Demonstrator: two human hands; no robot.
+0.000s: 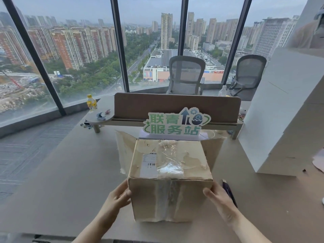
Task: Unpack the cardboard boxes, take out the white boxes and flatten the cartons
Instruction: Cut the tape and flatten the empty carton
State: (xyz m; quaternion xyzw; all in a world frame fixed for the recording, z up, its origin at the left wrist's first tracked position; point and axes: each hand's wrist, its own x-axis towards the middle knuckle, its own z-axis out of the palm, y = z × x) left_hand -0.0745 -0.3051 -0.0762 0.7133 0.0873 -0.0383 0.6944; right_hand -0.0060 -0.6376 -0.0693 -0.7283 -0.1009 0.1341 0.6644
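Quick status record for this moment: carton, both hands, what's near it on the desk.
carton: cardboard box on the desk, top taped shut, shipping label on top
left hand: left hand on the carton's left side, fingers fairly straight
right hand: right hand on the carton's right side, fingers fairly straight
behind carton: flattened cardboard, green-lettered sign
right of carton: tall white boxes, dark object by the right hand
white boxes taken out: none visible yet

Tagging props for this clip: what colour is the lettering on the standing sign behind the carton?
Green lettering on the sign, head view.
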